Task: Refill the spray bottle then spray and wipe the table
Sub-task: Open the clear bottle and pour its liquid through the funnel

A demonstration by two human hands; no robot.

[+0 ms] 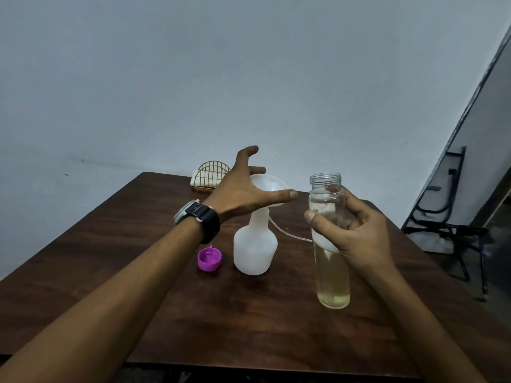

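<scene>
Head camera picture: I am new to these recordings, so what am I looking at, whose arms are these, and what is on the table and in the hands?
There is no machine here. A person wears one wide-angle camera on the head, so you look down along their two bare arms. The right hand holds an uncapped clear bottle of pale yellowish liquid, upright above the brown table. The left hand, fingers spread, reaches over a white funnel set in the neck of the white spray bottle; whether it touches the funnel is unclear. A purple cap lies open side up beside that bottle. A thin clear tube lies behind. At the far edge stands a gold wire napkin holder.
</scene>
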